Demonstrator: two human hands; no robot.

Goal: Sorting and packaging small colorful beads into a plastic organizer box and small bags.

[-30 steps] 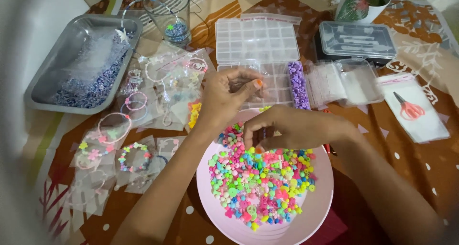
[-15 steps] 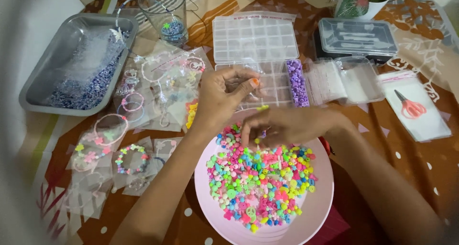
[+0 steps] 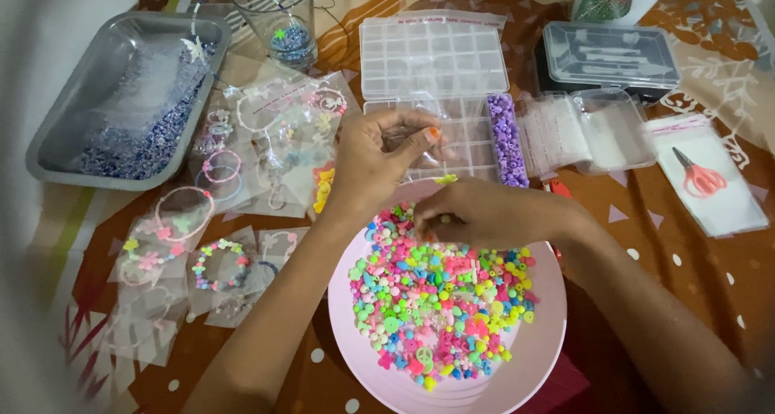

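Left hand: our left hand (image 3: 379, 159) hovers above the near edge of the clear compartment box (image 3: 432, 67), thumb and fingers pinched together, and we cannot tell what sits between them.
Right hand: our right hand (image 3: 484, 212) lies low over the far side of the pink plate (image 3: 541, 357), fingertips curled down into the beads (image 3: 440, 301); whether they grip one we cannot tell.
Beads: a bright heap of pink, green, yellow and blue pieces fills the middle of the plate, just below both hands.
Compartment box: open and mostly bare, with one strip of purple beads (image 3: 507, 139) along its right side.
Left of us: small clear bags with bracelets (image 3: 218, 264) lie spread over the tabletop (image 3: 694, 268), and beyond them a grey metal tray (image 3: 121, 99) holds blue-violet bits.
Far edge: a clear glass (image 3: 278, 14) with a few beads at its bottom stands beside the tray.
Right of us: a dark lidded case (image 3: 609, 54), a clear tub (image 3: 613, 131), and red scissors (image 3: 698, 176) in a plastic bag.
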